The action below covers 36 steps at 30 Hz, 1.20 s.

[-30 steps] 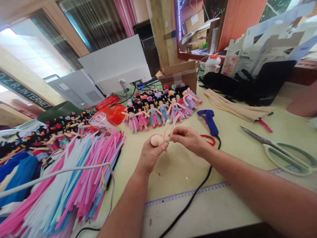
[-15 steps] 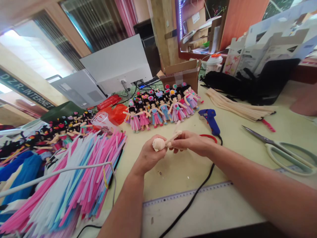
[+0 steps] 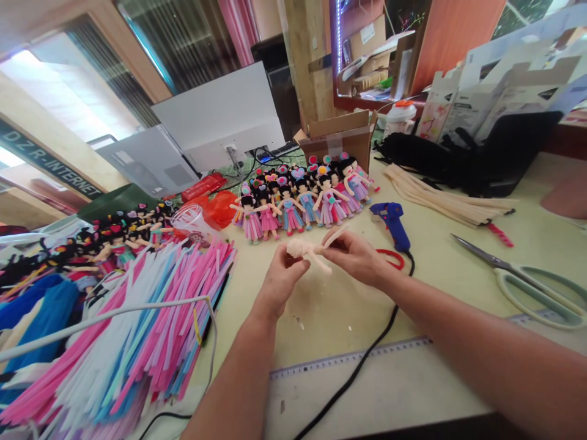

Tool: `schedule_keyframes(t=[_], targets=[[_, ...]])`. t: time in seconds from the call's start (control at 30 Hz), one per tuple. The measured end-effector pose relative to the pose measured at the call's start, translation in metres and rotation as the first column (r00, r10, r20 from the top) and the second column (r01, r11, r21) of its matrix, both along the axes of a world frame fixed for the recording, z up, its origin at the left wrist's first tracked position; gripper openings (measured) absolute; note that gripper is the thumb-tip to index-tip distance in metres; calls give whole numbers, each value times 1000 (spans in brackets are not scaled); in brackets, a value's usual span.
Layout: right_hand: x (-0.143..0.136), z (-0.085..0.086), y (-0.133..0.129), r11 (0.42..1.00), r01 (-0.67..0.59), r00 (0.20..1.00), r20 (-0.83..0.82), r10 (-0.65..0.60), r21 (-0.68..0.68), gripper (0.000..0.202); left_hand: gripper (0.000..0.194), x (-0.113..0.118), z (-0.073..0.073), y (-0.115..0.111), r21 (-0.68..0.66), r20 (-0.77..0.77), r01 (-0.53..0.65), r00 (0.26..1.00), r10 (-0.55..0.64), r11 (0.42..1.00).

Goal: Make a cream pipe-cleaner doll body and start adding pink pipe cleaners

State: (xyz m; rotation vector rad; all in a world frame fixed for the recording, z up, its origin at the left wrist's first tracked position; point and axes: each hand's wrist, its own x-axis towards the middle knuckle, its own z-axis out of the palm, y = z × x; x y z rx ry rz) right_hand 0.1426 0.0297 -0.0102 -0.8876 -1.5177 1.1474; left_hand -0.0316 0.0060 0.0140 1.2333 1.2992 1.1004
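A small cream doll figure (image 3: 302, 247) with a round wound head and thin limbs is held above the table between both hands. My left hand (image 3: 283, 275) pinches it around the head end at the left. At the other end, the fingers of my right hand (image 3: 351, 253) close on the body and a limb; one cream strand sticks up past them, and another limb points down toward the right. Behind the hands stand rows of finished dolls (image 3: 288, 205) in pink and blue skirts. A blue glue gun (image 3: 392, 225) lies right of my right hand.
Pink, white and blue pipe cleaners (image 3: 137, 330) fill the left side. Scissors (image 3: 527, 281) and cream strips (image 3: 440, 195) lie at the right. A ruler (image 3: 348, 357) and black cable (image 3: 367, 351) are in front. A cardboard box (image 3: 337, 137) stands behind the dolls.
The cream figure now shows more of its limbs, with one pointing down to the right. My right hand has shifted its grip and turned; the head has tipped. The view has moved slightly.
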Motion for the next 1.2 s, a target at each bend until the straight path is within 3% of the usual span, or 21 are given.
schedule_keyframes(t=[0.13, 0.3, 0.57, 0.97, 1.1, 1.2], targets=[[-2, -1, -4, 980, 44, 998, 38, -53, 195, 15, 40, 1, -2, -2, -187, 128, 129, 986, -106, 974], [-3, 1, -11, 973, 54, 985, 150, -89, 226, 7, 44, 8, -3, -5, -152, 181, 96, 981, -67, 984], [-6, -1, -10, 977, 17, 995, 96, -38, 215, 8, 33, 10, -2, -5, -76, 267, 70, 963, -47, 995], [0, 7, -4, 995, -64, 998, -26, 62, -77, 22, 31, 5, -6, -1, 28, 188, 81, 978, -85, 996], [2, 14, -6, 964, -107, 991, -99, 85, -242, 21, 28, 1, -2, -1, 83, 92, 108, 989, -116, 991], [4, 20, -8, 915, -153, 988, -63, 139, -373, 19, 27, -4, 4, -2, 121, -16, 154, 988, -153, 981]])
